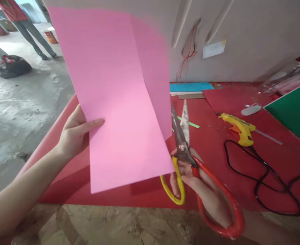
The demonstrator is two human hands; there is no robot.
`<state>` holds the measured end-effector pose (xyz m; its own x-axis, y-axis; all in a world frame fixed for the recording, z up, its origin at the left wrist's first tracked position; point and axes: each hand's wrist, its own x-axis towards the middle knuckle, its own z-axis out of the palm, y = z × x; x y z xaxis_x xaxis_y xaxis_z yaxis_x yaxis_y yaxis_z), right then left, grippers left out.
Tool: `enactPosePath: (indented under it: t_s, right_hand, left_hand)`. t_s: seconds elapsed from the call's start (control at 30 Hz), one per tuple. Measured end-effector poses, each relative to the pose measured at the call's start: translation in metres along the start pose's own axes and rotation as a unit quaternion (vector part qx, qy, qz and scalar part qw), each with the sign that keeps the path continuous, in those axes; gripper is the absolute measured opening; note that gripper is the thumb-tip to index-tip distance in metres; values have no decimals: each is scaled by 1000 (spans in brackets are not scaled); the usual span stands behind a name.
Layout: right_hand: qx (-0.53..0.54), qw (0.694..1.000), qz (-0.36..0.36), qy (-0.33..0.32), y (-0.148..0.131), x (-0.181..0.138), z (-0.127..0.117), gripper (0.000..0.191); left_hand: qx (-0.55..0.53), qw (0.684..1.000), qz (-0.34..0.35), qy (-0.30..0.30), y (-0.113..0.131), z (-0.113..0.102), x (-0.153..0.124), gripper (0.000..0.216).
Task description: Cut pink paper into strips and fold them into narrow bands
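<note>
My left hand [74, 131] pinches the left edge of a large pink paper sheet [114, 102], thumb in front and the fingers hidden behind it. The sheet is held up over the red table and bends along a crease toward its right side. In my right hand [203, 183] is a pair of scissors [181, 148] with one yellow and one red handle. Their blades point up and stand a little apart, just right of the paper. The sheet's lower right corner meets the yellow handle; I cannot tell whether my right fingers also touch the paper.
On the red table [200, 136] lie a yellow glue gun [239, 127] with a black cord [262, 180], a green strip [190, 122] and blue sheets [192, 87]. A green board [295, 109] and a clear bottle [287, 76] are at right. A person [29, 27] stands far left.
</note>
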<state>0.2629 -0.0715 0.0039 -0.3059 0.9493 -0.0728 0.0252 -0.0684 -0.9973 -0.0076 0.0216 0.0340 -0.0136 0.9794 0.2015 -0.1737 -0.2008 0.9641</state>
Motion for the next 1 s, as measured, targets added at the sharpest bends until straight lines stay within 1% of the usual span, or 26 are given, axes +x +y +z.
enactPosePath:
  t_s: [0.07,0.1,0.13,0.17,0.2,0.23,0.27,0.3,0.33,0.43,0.5,0.57,0.63,0.7,0.73,0.77,0.8,0.83,0.87,0.9,0.93,1.0]
  right_hand:
    - [-8,999,-21,46,-8,22,-9,10]
    - [-41,995,-32,80,-12,30,-15,11]
    - [-114,986,-34,117,-14,38,-22,13]
    - [-206,966,-30,151,-15,46,-30,17]
    - [-322,928,-20,188,-16,54,-39,22]
    - [-478,857,28,189,-14,64,-48,28]
    - [-531,825,52,188,-12,75,-56,33]
    - [-555,809,62,185,-9,86,-63,35]
    - [-576,795,75,178,-5,97,-70,33]
    - [-597,781,97,153,5,123,-81,28]
    - [-596,784,92,144,6,132,-82,26]
    - [-581,799,65,139,0,135,-80,26]
    - [-543,829,22,132,-9,136,-75,30]
    - [-491,865,-14,107,-18,135,-67,38]
    - [-451,888,-22,85,-21,134,-63,45]
    - [-384,921,-20,61,-23,132,-59,50]
    - [-299,953,-12,39,-25,131,-55,53]
    - [-209,978,-3,21,-26,129,-52,52]
    - [-121,993,5,15,-27,126,-49,49]
    - [-48,999,9,16,-27,124,-47,45]
    - [-2,1000,9,25,-28,122,-46,40]
    - [18,999,-3,45,-28,118,-47,33]
  left_hand:
    - [-1,1000,31,2,0,-14,13,34]
    - [2,999,33,-3,-1,-22,19,33]
    - [5,1000,29,-9,-2,-29,23,33]
    - [6,1000,21,-14,-4,-35,27,34]
    - [5,1000,17,-17,-6,-40,29,36]
    - [3,1000,16,-20,-8,-44,31,37]
    - [1,1000,15,-23,-10,-47,32,38]
    - [-2,1000,15,-28,-12,-49,33,40]
    - [-4,999,15,-34,-14,-50,33,41]
    - [-9,998,5,-57,-16,-50,32,45]
    - [-12,997,-3,-71,-17,-49,30,46]
    - [-15,997,-11,-81,-16,-47,29,46]
    - [-16,996,-15,-87,-15,-44,26,44]
    - [-18,995,-19,-92,-14,-42,23,44]
    - [-18,995,-22,-93,-13,-41,21,45]
    - [-19,995,-26,-94,-13,-40,20,47]
    - [-19,995,-30,-93,-13,-39,19,49]
    - [-19,995,-35,-92,-13,-39,18,53]
    - [-17,995,-41,-89,-14,-39,17,58]
    - [-15,995,-49,-86,-14,-40,17,63]
    - [-11,995,-58,-81,-14,-40,17,68]
    - [-1,995,-83,-62,-13,-40,17,67]
